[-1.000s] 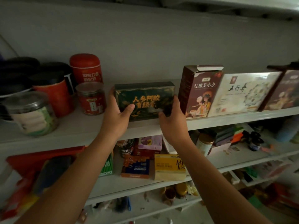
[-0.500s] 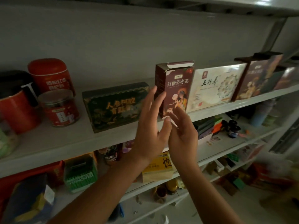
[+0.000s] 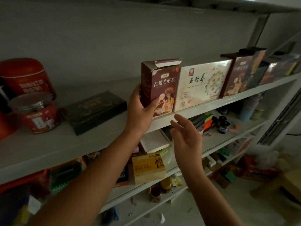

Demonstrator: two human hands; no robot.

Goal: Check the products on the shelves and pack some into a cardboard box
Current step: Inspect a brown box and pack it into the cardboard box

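Observation:
A maroon tea box (image 3: 162, 82) with an open top flap stands upright on the upper shelf (image 3: 48, 144). My left hand (image 3: 140, 110) grips its left edge, thumb across the front, fingers behind. My right hand (image 3: 187, 136) hovers below the shelf edge with fingers spread, holding nothing. A dark green flat box (image 3: 96, 110) lies on the same shelf, to the left of the maroon box. A cardboard box (image 3: 283, 188) shows dimly at the lower right, on the floor.
A white flat box (image 3: 202, 85) leans right of the maroon box, then more maroon boxes (image 3: 239, 75). Red tins (image 3: 27, 79) and a red-labelled jar (image 3: 35, 113) stand at far left. Lower shelves hold a yellow box (image 3: 149, 168), dark bottles (image 3: 222, 123) and assorted packets.
Both hands left the dark green box, which now lies flat. My left hand moved right and took hold of the maroon tea box; my right hand dropped below the shelf edge.

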